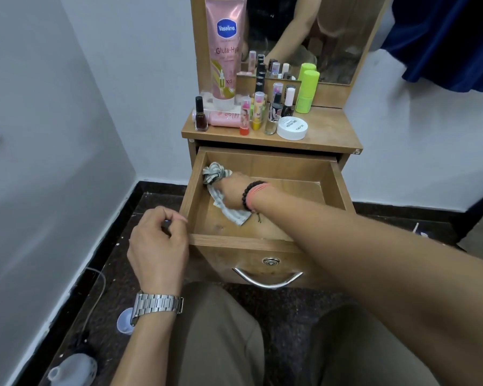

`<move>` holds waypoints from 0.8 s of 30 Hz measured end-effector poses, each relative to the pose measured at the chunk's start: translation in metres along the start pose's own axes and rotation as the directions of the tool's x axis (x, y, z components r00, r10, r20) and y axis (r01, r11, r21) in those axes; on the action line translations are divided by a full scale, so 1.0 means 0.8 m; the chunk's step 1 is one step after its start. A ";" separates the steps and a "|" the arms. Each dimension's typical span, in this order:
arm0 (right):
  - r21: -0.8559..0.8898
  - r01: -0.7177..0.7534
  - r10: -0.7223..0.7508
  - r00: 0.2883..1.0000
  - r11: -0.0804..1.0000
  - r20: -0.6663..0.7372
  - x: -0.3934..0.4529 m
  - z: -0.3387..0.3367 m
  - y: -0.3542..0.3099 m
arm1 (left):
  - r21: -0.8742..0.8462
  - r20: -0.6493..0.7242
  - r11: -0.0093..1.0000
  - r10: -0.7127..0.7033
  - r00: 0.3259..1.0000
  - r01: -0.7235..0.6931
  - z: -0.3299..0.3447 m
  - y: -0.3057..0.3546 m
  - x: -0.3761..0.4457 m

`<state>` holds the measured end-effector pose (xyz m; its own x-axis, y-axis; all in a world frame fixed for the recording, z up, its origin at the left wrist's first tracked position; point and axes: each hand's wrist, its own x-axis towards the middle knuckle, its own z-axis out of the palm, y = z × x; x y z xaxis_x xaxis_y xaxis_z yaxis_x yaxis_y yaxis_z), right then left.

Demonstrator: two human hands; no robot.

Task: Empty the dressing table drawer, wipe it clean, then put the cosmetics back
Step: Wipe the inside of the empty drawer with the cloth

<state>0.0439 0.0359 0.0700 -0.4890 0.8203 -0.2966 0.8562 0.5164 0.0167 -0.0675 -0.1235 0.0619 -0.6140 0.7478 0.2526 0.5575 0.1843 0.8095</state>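
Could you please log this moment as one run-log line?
stage: wiping | right hand: grips cloth in drawer | left hand: beside drawer corner | cosmetics: on top

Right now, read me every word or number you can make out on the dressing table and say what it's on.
"Vaseline", "Gluta-Hya", "10X": on the pink tube.
White round jar: lid print too blurred to read.
Small bottles' labels: too small to read.

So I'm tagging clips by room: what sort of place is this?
Probably a bedroom or dressing corner at home: a small dressing table with a mirror, cosmetics on top, and a right hand wiping its open drawer.
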 end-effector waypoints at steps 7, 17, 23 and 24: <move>0.118 0.175 -0.177 0.984 0.977 0.003 -0.035 0.003 -0.013 | 0.012 -0.001 1.000 0.003 1.000 -0.003 -0.002 0.003 -0.002; 0.725 -0.025 -0.383 0.837 0.688 0.391 -0.076 0.000 -0.002 | 0.008 0.011 1.000 0.022 1.000 -0.022 -0.004 0.003 -0.004; 0.849 -0.124 -0.352 0.871 0.514 0.341 -0.071 -0.008 -0.024 | 0.015 -0.001 1.000 0.008 1.000 -0.008 -0.001 0.003 -0.003; 0.772 -0.053 -0.299 0.903 0.634 0.308 -0.068 -0.007 -0.033 | 0.014 0.001 1.000 0.004 1.000 -0.004 -0.001 0.003 -0.003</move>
<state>0.0471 -0.0212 0.0913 -0.6467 0.5106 -0.5667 0.6972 0.0941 -0.7107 -0.0654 -0.1253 0.0637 -0.6115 0.7490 0.2551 0.5677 0.1907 0.8008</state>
